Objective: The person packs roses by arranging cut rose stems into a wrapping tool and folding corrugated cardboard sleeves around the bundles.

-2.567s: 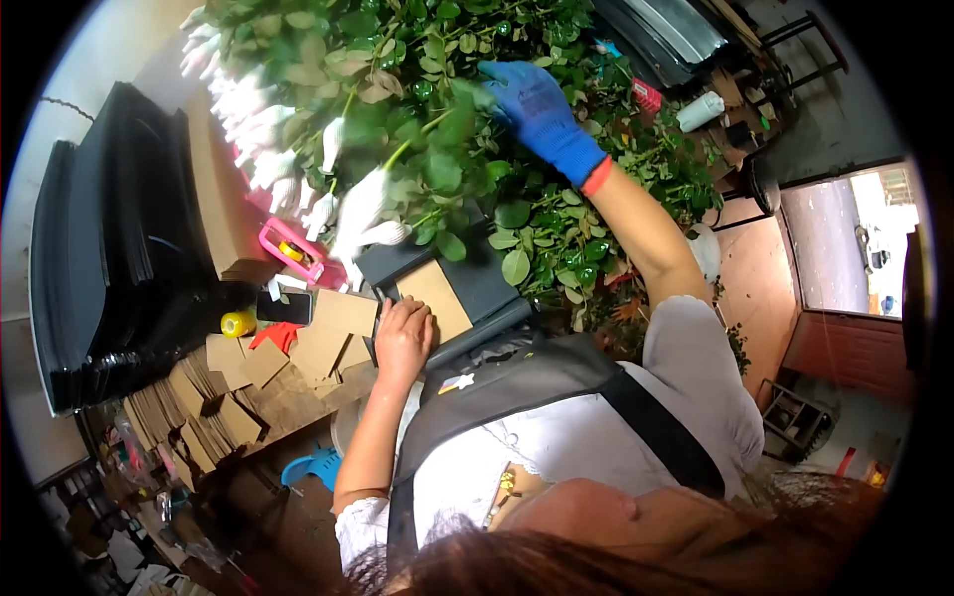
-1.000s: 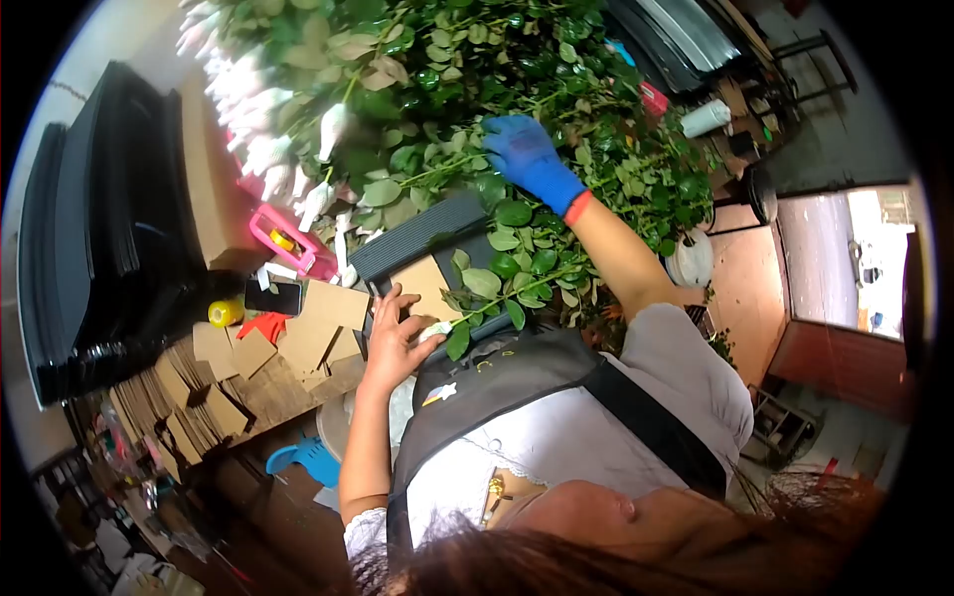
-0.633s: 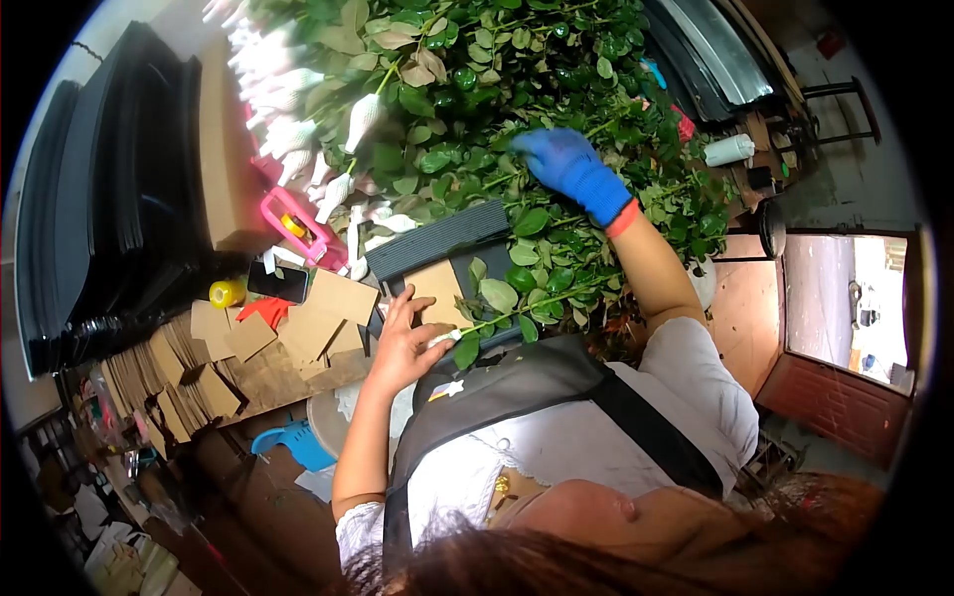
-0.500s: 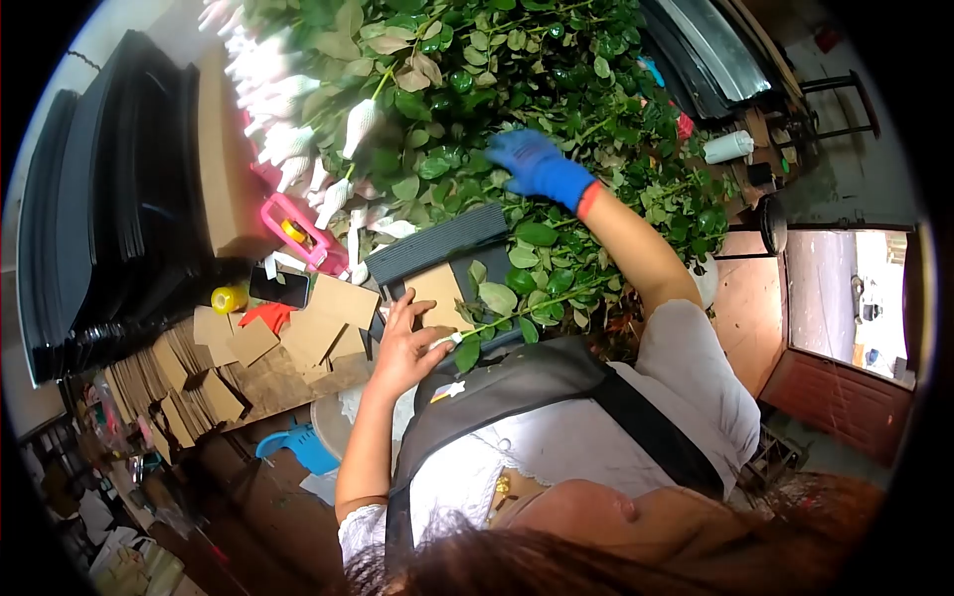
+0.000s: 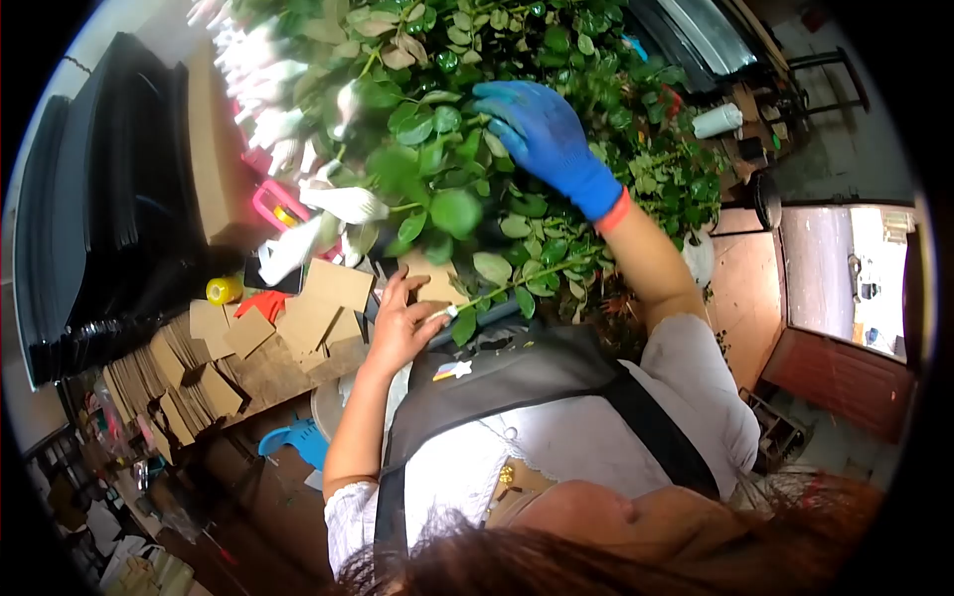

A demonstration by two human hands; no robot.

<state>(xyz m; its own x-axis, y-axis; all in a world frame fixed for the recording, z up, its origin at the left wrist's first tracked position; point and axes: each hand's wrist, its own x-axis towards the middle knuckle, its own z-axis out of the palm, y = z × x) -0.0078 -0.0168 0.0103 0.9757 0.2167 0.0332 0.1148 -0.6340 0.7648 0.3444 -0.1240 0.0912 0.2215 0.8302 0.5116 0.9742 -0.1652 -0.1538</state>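
My right hand (image 5: 542,139), in a blue glove with a red cuff, is closed around leafy rose stems (image 5: 455,212), raised above the pile. Two rose buds in white net sleeves (image 5: 343,203) point left from this hand. My bare left hand (image 5: 399,323) rests with fingers apart on a tan cardboard piece (image 5: 429,276). Beside its thumb lies another leafy stem (image 5: 497,293); a small white bit at the thumb tip is too small to name. The large pile of leafy roses (image 5: 616,119) fills the top, with many white-sleeved buds (image 5: 273,94) at left.
Loose cardboard pieces (image 5: 308,316), a yellow tape roll (image 5: 224,290) and a red scrap (image 5: 263,304) lie on the left of the table. A pink tape dispenser (image 5: 270,204) stands near the buds. Tall black sheets (image 5: 109,199) stack at far left; a blue plastic item (image 5: 295,437) is below.
My right hand has come up out of the pile, lifting rose stems whose sleeved buds now cover the grey corrugated piece. My left hand has stayed on the cardboard.
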